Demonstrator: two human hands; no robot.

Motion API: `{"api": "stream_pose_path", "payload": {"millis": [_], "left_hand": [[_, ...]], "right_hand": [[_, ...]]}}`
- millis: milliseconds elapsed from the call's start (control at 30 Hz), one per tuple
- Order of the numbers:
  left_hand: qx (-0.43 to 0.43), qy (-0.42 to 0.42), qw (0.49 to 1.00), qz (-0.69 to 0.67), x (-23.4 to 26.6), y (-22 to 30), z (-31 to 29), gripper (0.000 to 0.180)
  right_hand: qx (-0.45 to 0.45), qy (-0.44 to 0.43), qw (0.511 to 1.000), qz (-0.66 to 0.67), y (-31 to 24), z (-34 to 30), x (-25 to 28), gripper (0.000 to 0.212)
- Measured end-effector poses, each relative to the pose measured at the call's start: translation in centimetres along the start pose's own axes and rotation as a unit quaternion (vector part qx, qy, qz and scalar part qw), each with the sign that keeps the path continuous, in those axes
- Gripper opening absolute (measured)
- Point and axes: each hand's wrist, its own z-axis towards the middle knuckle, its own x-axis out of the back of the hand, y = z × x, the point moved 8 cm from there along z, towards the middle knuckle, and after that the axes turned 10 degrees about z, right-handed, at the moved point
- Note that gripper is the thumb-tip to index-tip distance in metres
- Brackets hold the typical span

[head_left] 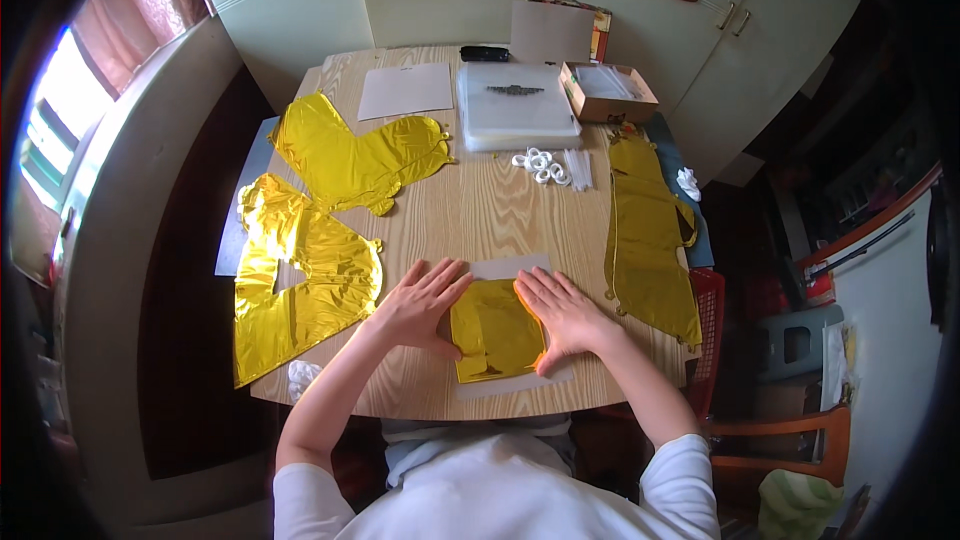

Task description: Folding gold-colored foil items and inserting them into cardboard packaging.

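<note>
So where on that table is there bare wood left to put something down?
Bare wood shows mid-table, between the white rings and the hands pressing the folded gold foil. Crowded: gold foil balloons left, another right, clear bag stack at the back.

glossy gold foil (495, 332) on matt wood table (480, 205)

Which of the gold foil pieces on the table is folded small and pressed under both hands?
The folded gold foil piece at the near table edge, between the left hand and right hand. The other gold pieces lie spread out, untouched.
</note>
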Motion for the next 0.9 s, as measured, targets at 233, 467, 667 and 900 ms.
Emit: {"api": "stream_pose_path", "payload": {"millis": [233, 467, 667, 900], "left_hand": [[0.051, 0.033, 0.998, 0.010, -0.3, 0.9, -2.0, 0.121], [0.248, 0.050, 0.966, 0.047, -1.5, 7.7, -7.5, 0.109], [0.282, 0.041, 0.959, 0.001, -1.0, 11.9, -8.9, 0.102], [0.161, 0.046, 0.984, -0.069, 0.4, 10.1, -10.4, 0.071]], "right_hand": [[0.030, 0.045, 0.996, 0.065, 0.8, -0.4, 1.5, 0.137], [-0.033, 0.247, 0.967, 0.047, -3.5, -3.3, 3.5, 0.073], [-0.103, 0.238, 0.965, 0.040, -7.6, -4.3, -1.2, 0.070], [-0.107, 0.209, 0.972, 0.031, -7.2, -4.0, -3.1, 0.081]]}}
